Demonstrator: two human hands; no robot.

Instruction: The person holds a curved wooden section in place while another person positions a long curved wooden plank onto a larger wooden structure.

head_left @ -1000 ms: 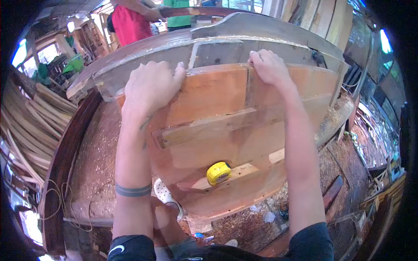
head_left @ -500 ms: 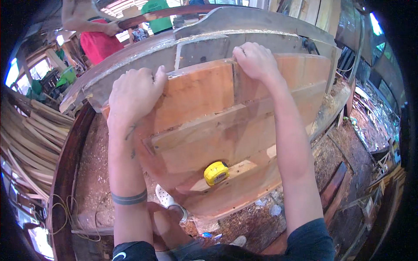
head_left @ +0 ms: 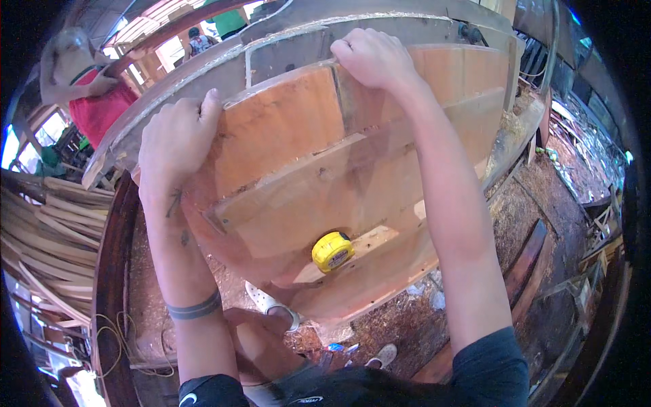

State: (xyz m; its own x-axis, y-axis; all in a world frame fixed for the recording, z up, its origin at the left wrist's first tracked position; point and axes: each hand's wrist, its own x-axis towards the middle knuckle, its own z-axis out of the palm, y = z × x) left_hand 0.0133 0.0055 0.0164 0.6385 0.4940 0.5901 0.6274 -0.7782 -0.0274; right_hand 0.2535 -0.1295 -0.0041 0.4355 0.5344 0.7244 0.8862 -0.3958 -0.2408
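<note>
A curved orange-brown wooden panel (head_left: 285, 136) with crosswise battens stands tilted below me. My left hand (head_left: 175, 136) is closed over the left part of its upper edge, thumb along the top. My right hand (head_left: 371, 60) grips the same edge farther right, fingers curled over it. On a lower batten rests a yellow tape measure (head_left: 331, 251), touched by neither hand. Behind the panel, close beyond my knuckles, run grey, weathered curved boards (head_left: 285, 57) edged with sawdust.
Another person in red (head_left: 95, 108) works at back left; someone in green (head_left: 226, 20) is behind the boards. Bent wooden strips (head_left: 54, 237) are stacked left, by a dark curved beam (head_left: 108, 271). Scrap wood (head_left: 525, 264) and cord (head_left: 119, 339) lie around, near my white clogs (head_left: 264, 302).
My hands and the panel's top edge have shifted up and left in the view, still gripped. The co-worker in red has moved leftward in the picture.
</note>
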